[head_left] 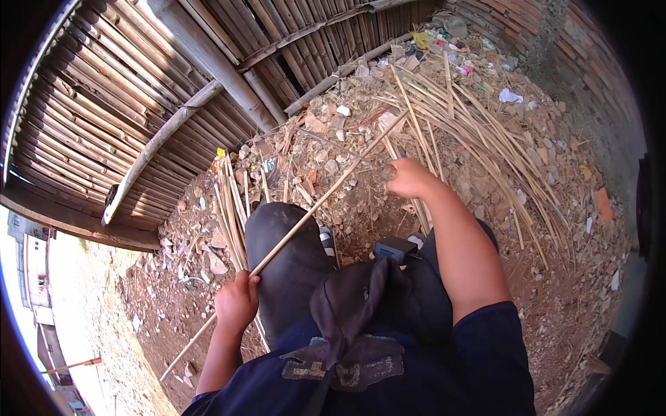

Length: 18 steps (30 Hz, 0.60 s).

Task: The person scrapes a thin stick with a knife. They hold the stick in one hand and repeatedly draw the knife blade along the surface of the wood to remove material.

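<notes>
A long, thin bamboo strip (298, 225) slants across my left thigh, from the low left up to the far middle. My left hand (236, 299) is closed around it near its lower part. Beyond my knees, my right hand (411, 177) is closed with its knuckles up. A brownish rounded end, like a handle, shows at its fingers. A thin dark blade-like tool (325, 141) points up and left from there and meets the bamboo strip; its join with the handle is unclear. More bamboo strips (232, 208) lie beside my left knee.
Many split bamboo strips (479, 139) lie fanned over the rubble at the far right. A bamboo-slat wall (104, 132) with round poles rises at the left, a brick wall (583, 55) at the right. A small black box (395, 249) sits between my legs. Stones and litter cover the ground.
</notes>
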### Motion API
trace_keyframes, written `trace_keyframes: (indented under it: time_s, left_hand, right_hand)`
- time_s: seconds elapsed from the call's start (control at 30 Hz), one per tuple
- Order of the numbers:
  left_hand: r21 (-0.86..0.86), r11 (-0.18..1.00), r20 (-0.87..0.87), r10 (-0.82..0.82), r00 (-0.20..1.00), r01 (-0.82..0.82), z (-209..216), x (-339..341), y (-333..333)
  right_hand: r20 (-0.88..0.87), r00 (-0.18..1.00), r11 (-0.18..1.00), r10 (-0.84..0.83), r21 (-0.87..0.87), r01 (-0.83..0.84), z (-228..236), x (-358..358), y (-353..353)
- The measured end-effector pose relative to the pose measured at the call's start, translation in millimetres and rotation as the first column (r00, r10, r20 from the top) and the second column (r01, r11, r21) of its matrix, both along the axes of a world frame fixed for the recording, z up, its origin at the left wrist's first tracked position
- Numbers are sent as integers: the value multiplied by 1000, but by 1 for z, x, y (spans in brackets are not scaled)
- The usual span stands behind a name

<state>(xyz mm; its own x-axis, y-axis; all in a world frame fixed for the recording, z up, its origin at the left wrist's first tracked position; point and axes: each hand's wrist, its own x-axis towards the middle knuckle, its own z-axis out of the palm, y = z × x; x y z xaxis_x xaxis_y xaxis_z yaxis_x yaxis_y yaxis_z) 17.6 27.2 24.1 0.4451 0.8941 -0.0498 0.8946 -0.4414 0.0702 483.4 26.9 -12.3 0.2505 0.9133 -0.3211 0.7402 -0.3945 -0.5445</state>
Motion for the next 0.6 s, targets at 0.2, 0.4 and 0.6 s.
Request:
trace_keyframes:
  time_s: [0.2,0.4,0.6]
  left_hand:
    - [72,997,36,-16,999,14,3,0,-10]
    - [67,997,55,-34,998,30,-8,-2,8]
    - [87,994,158,-77,984,63,-7,-7,6]
  right_hand:
    - [121,976,984,181,-18,-180,16,-30,-12]
    - [-39,997,997,67,-46,-69,-4,3,-6]
    - [128,977,985,171,-28,-169,28,-28,-10]
